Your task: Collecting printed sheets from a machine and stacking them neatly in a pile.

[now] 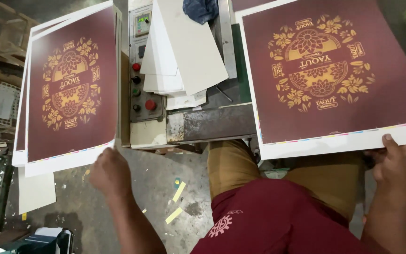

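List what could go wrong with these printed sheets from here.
1. The left hand grips only the corner of the left sheet stack, which overhangs the floor; sheets may slide off.
2. The right hand pinches the right sheet at its edge; it may crease.

Maroon-gold printed sheets (71, 87) left, (325, 70) right; small green screen (142, 21) between.

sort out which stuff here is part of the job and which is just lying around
In hand:
left hand at the left printed sheets
right hand gripping the right printed sheet

Lying about:
white boards on the machine
control panel
blue cloth
yellow scraps on the floor
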